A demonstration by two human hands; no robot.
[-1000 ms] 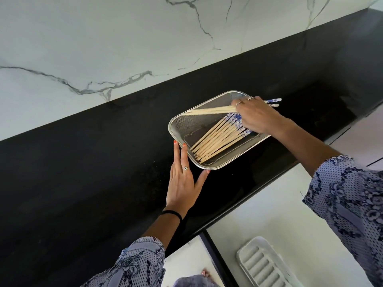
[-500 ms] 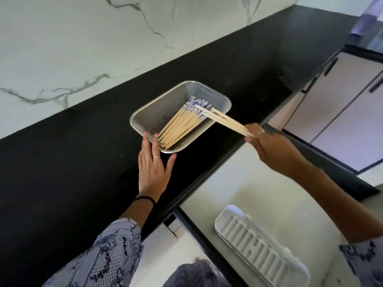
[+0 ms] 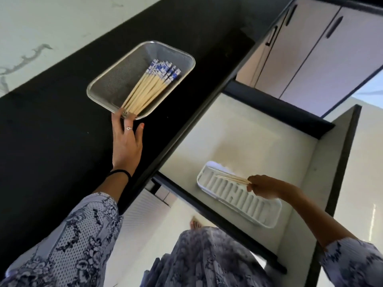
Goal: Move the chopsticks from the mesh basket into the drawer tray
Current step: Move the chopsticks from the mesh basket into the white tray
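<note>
Nearest you, patterned sleeves [image 3: 78,241] cover both forearms, and patterned cloth [image 3: 207,257] fills the bottom centre of the view.

Your right hand [image 3: 263,186] is curled around the near ends of a few chopsticks [image 3: 233,179], gripping them above the drawer tray [image 3: 267,219]. The held sticks point leftward over the tray's far end; whether their tips touch the ribbed floor cannot be told. The tray is white and oblong, and it lies on the pale floor of the open drawer [image 3: 306,162], which has dark side walls.

Your left hand [image 3: 126,141] lies on the black countertop [image 3: 51,131] with its fingers straight and relaxed, thumb spread, a ring on one finger and a dark band at the wrist. Its fingertips touch the near rim of the mesh basket [image 3: 103,88].

The basket, a rounded metal rectangle, sits on the countertop. Inside it lies the remaining bundle of chopsticks [image 3: 149,90], fanned slightly, pale wooden tips toward your left hand and blue-and-white patterned ends toward the far right corner.

Beyond the countertop rises a white marble wall [image 3: 51,23] with grey veins. At the far right stand pale cabinet doors [image 3: 323,54] with dark handles.
</note>
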